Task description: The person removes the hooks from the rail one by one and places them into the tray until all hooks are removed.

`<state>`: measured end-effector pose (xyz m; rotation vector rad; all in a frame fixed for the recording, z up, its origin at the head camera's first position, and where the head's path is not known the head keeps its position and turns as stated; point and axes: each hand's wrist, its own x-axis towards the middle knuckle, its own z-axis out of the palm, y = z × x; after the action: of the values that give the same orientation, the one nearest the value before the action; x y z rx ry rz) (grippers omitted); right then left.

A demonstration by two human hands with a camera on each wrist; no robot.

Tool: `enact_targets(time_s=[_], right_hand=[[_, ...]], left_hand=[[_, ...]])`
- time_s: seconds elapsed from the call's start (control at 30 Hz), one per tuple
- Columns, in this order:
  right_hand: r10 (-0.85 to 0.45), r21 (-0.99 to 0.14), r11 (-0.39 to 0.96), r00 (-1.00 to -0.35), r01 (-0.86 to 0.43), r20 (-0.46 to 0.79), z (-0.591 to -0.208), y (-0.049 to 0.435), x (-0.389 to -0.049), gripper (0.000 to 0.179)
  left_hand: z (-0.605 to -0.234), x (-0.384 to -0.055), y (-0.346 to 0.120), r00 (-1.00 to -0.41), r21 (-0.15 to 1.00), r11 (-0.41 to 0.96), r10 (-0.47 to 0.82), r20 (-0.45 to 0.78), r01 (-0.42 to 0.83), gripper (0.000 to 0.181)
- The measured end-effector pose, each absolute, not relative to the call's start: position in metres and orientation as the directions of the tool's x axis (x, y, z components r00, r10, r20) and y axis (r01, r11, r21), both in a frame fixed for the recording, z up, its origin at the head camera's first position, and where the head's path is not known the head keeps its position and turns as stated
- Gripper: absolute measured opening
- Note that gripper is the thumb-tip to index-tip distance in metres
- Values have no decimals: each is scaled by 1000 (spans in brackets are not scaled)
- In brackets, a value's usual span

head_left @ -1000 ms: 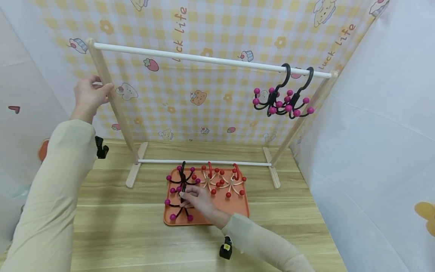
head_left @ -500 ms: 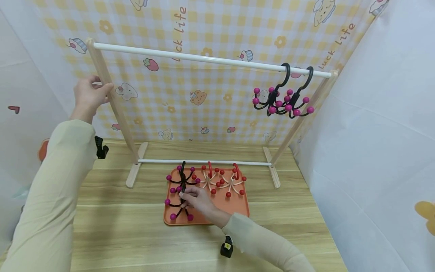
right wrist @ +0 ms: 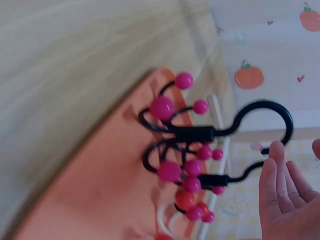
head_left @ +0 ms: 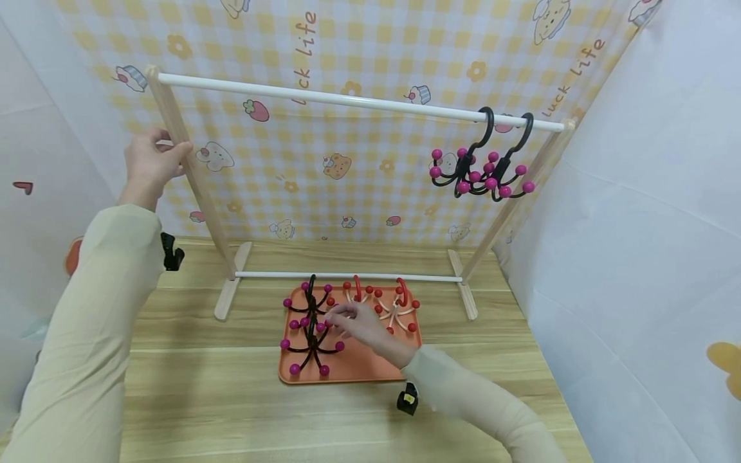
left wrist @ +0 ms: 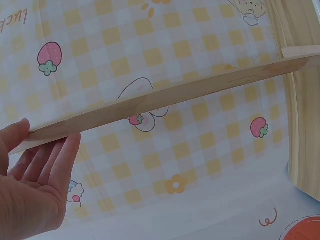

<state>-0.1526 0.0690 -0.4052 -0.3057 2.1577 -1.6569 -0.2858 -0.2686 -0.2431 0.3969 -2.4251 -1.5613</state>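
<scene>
My left hand [head_left: 153, 161] pinches the left wooden post [head_left: 199, 183] of a garment rack between thumb and fingers; the left wrist view shows the same grip. Over an orange tray [head_left: 376, 368], my right hand [head_left: 361, 326] holds nothing, its fingers extended. Just left of it, a black octopus-style hanger [head_left: 313, 344] with magenta ball tips stands on the tray, its hook [right wrist: 280, 112] up beside my fingertips. Behind that one is a second black hanger [head_left: 312, 305]. Two cream hangers with red hooks and balls stand at the tray's back; my right hand partly hides the nearer-left one [head_left: 357, 290].
Two more black hangers, one [head_left: 465, 166] left of the other [head_left: 502, 170], hang from the right end of the white top rail [head_left: 347, 99]. A lower white bar [head_left: 347, 276] runs behind the tray. A checked cloth [head_left: 324, 212] covers the back.
My right hand has let go of the front black hanger and drawn away to the right and slightly back. That hanger stays on the tray. The left hand keeps its grip on the post.
</scene>
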Motion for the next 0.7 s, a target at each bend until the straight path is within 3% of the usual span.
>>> enact_targets(time_s=[0.3,0.47,0.7], right_hand=[[-415,-965,260,-900,21,-131,-393,89,-182,24],[-354,-969,242,-925,50,-136,-385,100,-200,28],[-314,-978,208,-948,-14,-53,-356,113,-213,29]], left_hand=[[-243,-286,-270,-936,911,400,-348,47,-103,51],[-243,-287,-270,-936,912,397,-351,42,-108,51],[-243,-287,-269,-937,916,385,-348,32,-112,53]])
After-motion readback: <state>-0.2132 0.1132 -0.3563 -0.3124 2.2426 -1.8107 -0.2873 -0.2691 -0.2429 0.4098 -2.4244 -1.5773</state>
